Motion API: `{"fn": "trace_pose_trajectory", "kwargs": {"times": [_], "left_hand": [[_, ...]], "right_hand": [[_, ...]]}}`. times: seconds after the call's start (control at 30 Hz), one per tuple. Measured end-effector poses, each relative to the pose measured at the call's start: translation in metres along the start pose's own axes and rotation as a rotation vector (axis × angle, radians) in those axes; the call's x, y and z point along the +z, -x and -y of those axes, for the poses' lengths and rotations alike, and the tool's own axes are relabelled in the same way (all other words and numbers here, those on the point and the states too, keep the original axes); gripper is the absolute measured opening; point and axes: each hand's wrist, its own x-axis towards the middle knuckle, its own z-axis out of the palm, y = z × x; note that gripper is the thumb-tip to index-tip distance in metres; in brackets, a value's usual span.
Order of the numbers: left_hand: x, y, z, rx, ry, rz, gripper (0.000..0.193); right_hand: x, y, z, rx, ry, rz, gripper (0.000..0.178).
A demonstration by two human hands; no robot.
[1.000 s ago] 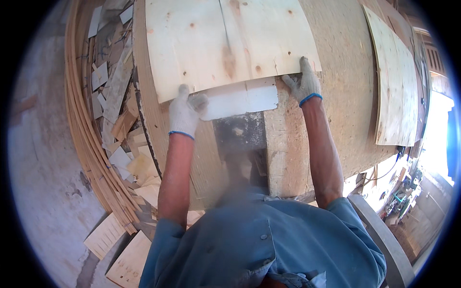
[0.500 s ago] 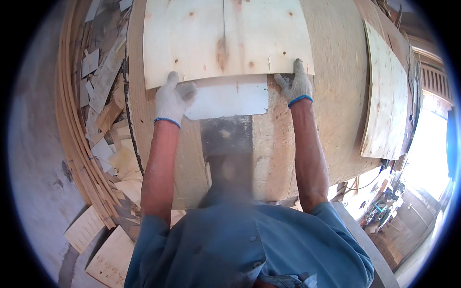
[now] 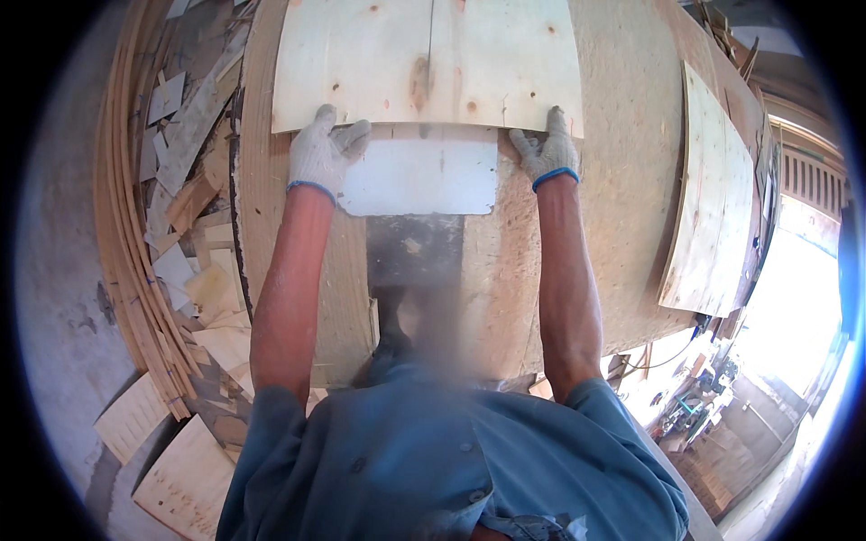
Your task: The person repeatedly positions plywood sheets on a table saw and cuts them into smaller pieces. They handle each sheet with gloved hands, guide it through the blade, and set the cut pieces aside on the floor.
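Observation:
A broad, pale plywood sheet [image 3: 388, 77] with brown knots and a dark central seam lies before me. My left hand [image 3: 323, 155], in a white knit glove with a blue cuff, grips its near edge at the left. At the right end of that edge, my right hand [image 3: 548, 155], gloved alike, holds the sheet too. One digit of each hand rests on top; the others are bent at the edge, partly hidden. Just under the edge, between my hands, shows a white rectangular plate [image 3: 419, 176] set on the wooden worktable [image 3: 622, 180].
Another plywood sheet [image 3: 713, 194] lies along the table's right side. Long wood strips [image 3: 126, 252] and scattered offcuts [image 3: 194, 203] fill the left. Boards [image 3: 189, 473] lie at lower left. Cluttered tools [image 3: 699, 397] sit at lower right, near a bright opening.
The sheet's near edge and both hands appear slightly higher in view, while the plate and forearms have shifted a little left. Both hands keep their places on the sheet.

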Motion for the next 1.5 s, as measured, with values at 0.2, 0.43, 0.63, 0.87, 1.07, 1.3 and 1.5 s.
{"fn": "trace_pose_trajectory", "kwargs": {"times": [0.2, 0.43, 0.63, 0.87, 1.07, 1.3, 1.5], "left_hand": [[0.008, 0.001, -0.005, -0.042, 0.016, 0.015, 0.038], [0.009, -0.012, -0.009, -0.030, 0.040, 0.070, 0.036], [0.028, -0.033, -0.017, -0.055, 0.072, 0.074, 0.038], [0.040, -0.061, -0.034, 0.014, 0.059, 0.126, 0.038], [-0.003, -0.045, -0.053, 0.094, -0.012, 0.121, 0.034], [-0.129, 0.051, -0.041, 0.040, -0.078, -0.008, 0.026], [-0.200, 0.197, 0.057, 0.019, -0.034, -0.090, 0.022]], "right_hand": [[0.003, -0.003, -0.001, -0.019, -0.029, 0.000, 0.036], [0.014, -0.009, -0.002, -0.099, 0.069, 0.043, 0.039], [0.018, -0.035, 0.007, -0.059, -0.048, 0.025, 0.045], [0.020, -0.063, 0.009, -0.053, -0.046, 0.080, 0.034], [-0.017, -0.066, 0.093, -0.244, 0.075, 0.111, 0.033], [-0.227, 0.040, 0.311, -0.377, 0.383, -0.150, 0.048], [-0.392, 0.209, 0.230, -0.820, 1.293, -0.539, 0.044]]}}
